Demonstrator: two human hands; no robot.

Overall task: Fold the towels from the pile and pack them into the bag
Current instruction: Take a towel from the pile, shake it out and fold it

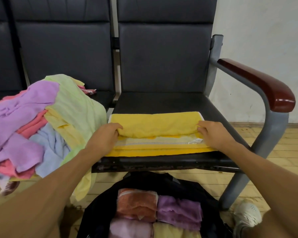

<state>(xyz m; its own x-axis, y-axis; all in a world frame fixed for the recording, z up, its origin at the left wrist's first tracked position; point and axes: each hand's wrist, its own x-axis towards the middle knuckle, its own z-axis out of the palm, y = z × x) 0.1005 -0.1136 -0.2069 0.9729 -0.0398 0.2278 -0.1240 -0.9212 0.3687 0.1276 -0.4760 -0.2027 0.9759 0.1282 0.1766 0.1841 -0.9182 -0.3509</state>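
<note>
On the dark padded chair seat (162,102) lies a yellow terry towel (155,124), partly rolled or folded over; which is hard to tell. Left hand (107,134) and right hand (212,133) each grip an end of its fold. Beside it sits a pile of pastel towels (38,121); below, a black bag (184,188) holds folded towels (138,203).

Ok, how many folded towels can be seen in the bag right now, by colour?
Orange towel: 1
Purple towel: 1
Pink towel: 1
Pale yellow towel: 1
Total: 4 showing in the black bag.
Not counted: the bright yellow towel on the seat.
</note>
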